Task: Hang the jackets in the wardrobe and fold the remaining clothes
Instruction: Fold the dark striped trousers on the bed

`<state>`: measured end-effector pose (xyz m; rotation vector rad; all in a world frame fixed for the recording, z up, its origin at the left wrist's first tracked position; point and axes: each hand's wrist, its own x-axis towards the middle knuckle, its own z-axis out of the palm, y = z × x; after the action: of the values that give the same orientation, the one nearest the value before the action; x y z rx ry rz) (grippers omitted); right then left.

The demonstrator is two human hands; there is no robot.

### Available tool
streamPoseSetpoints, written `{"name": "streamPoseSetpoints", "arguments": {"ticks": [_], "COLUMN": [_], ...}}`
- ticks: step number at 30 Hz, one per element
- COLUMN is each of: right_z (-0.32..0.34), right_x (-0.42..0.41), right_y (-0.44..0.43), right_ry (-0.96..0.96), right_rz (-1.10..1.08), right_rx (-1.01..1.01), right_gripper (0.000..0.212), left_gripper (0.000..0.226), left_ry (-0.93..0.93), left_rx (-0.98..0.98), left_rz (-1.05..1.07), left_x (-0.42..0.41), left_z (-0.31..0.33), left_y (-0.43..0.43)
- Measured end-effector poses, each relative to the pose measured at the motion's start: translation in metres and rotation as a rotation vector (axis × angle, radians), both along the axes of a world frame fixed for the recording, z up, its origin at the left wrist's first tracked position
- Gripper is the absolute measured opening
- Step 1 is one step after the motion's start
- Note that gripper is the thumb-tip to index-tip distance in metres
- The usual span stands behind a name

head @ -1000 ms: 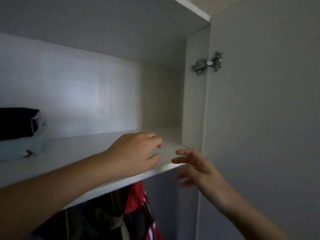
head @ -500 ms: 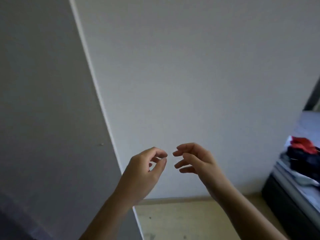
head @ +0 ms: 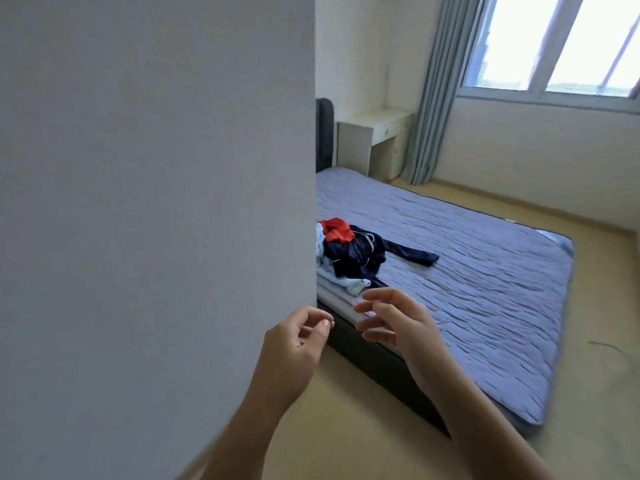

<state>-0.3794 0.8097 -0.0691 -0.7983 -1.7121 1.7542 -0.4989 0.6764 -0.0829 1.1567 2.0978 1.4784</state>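
Beige flooring [head: 346, 427] shows beneath a person's two raised forearms, and both hands are empty. The left hand [head: 294, 344] hangs in front of the edge of a plain white panel [head: 156, 202]. Its fingers are loosely curled, the thumb tip near the forefinger, pinching nothing. The right hand [head: 398, 327], just beside it and not touching, has its fingers relaxed, slightly bent and a little apart. It sits over the near edge of a bed [head: 485, 289] with a quilted blue-grey cover on a dark frame [head: 374, 362].

A heap of unfolded clothes [head: 349, 258] lies on the near left part of the bed, partly hidden by the panel. A red garment [head: 336, 228] sits at the back, a navy garment [head: 360, 252] trails one limb to the right, and a light blue piece [head: 349, 282] lies at the front.

Beyond stand a dark headboard [head: 323, 133], a cream bedside unit [head: 374, 140], a grey-blue curtain [head: 433, 91] and a bright window [head: 561, 43].
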Motion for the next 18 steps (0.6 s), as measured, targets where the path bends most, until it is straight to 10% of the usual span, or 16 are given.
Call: {"name": "streamPoseSetpoints", "arguments": {"ticks": [18], "right_z": [-0.071], "right_x": [-0.067], "right_y": [0.317], "right_ry": [-0.081], "right_rz": [-0.18], "right_rx": [-0.192], "right_gripper": [0.021], "left_gripper": [0.02], "left_ry": [-0.162], "left_rx": [-0.169], "left_rz": [-0.12], "left_x": [-0.107], "left_z": [-0.063], "left_y": [0.349]}}
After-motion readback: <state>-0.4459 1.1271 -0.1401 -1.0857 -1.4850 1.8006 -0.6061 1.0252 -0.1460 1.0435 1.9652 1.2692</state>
